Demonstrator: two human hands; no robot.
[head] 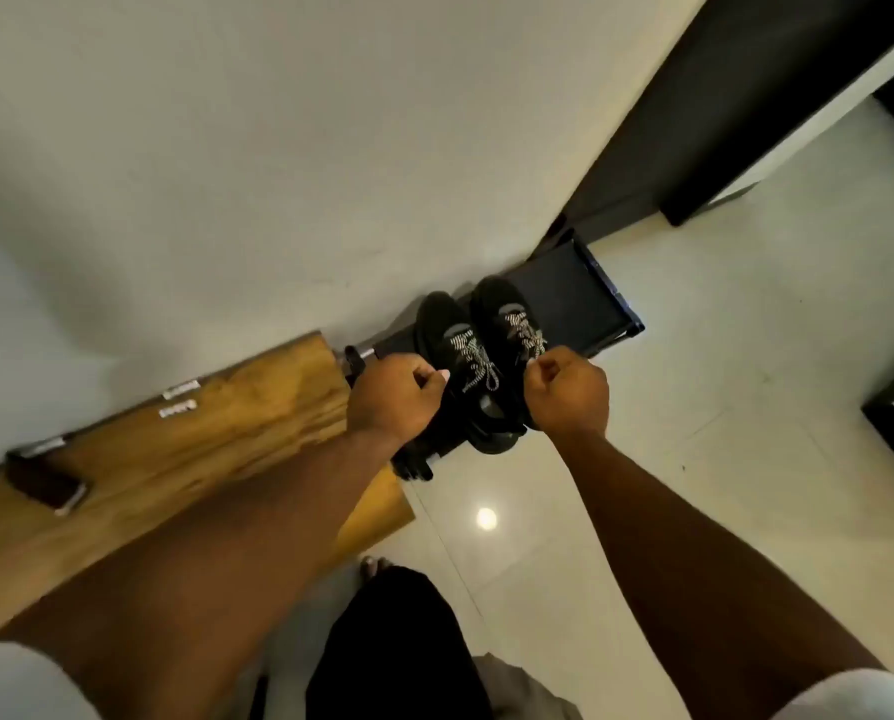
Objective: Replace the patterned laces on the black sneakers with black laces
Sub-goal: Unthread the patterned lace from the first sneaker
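Two black sneakers sit side by side on a low dark rack (pixel 585 304) against the wall. The left sneaker (pixel 442 324) and the right sneaker (pixel 497 309) both carry black-and-white patterned laces (pixel 473 363). My left hand (pixel 393 397) curls its fingers round the outer side of the left sneaker. My right hand (pixel 569 392) grips the outer side of the right sneaker near its collar. The heels are partly hidden behind my hands. No black laces are in view.
A wooden tabletop (pixel 175 459) lies to the left with a dark phone-like object (pixel 50 485) and two small white packets (pixel 180 400) on it. Glossy white floor tiles (pixel 694 407) spread to the right. A dark door frame (pixel 694 122) stands behind.
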